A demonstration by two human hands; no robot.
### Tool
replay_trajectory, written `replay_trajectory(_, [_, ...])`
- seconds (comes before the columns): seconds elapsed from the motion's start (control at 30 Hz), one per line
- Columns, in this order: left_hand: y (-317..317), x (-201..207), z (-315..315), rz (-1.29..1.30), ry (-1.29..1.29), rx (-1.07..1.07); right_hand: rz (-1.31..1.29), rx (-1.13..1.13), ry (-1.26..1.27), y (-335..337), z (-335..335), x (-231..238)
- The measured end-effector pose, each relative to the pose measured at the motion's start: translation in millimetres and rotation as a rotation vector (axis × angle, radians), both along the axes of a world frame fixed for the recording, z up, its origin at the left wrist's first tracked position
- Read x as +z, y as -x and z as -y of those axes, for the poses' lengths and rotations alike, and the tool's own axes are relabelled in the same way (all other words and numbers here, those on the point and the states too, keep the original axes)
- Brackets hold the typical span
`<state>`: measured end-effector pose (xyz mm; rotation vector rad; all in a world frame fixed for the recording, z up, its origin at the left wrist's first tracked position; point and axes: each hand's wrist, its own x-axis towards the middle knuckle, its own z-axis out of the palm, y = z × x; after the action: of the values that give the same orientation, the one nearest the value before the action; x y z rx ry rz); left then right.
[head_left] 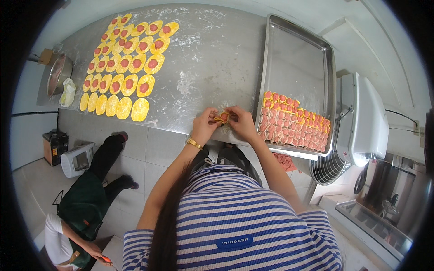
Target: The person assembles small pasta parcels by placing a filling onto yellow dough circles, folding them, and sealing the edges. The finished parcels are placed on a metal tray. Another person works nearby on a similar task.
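Near the table's front edge, my left hand and my right hand pinch a small open-topped dumpling between their fingertips. Its yellow wrapper is gathered around pink meat filling. To the left, several rows of oval yellow wrappers lie flat on the steel table. Most carry a lump of pink filling, while the front row of bare wrappers has none. On the right, a deep metal tray holds tight rows of shaped dumplings in its near half.
A metal bowl and a pale crumpled bag sit at the table's left end. Right of the tray stands a white machine with a wire guard. A person in a green apron is at lower left, holding something orange.
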<state>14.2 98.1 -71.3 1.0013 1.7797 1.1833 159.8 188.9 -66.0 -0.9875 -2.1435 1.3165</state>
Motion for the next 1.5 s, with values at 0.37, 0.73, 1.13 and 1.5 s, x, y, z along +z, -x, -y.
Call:
replay_trajectory(0.37, [4.3, -2.3, -3.0, -0.168, -0.063, -0.131, 0.124, 0.012, -0.098, 0.4, 4.4, 6.1])
replay_trajectory(0.73, [4.7, 4.4, -9.4, -0.107, 0.082, -0.194, 0.139, 0.002, -0.299, -1.9, 6.1, 12.0])
replay_trajectory(1.13, [2.9, 4.0, -8.7, -0.191, 0.118, -0.209, 0.176, 0.021, -0.177, 0.6, 8.9, 8.7])
replay_trajectory(1.5, [1.4, -1.1, -7.4, -0.209, 0.031, -0.172, 0.116, -0.036, -0.188, 4.4, 15.5, 9.1])
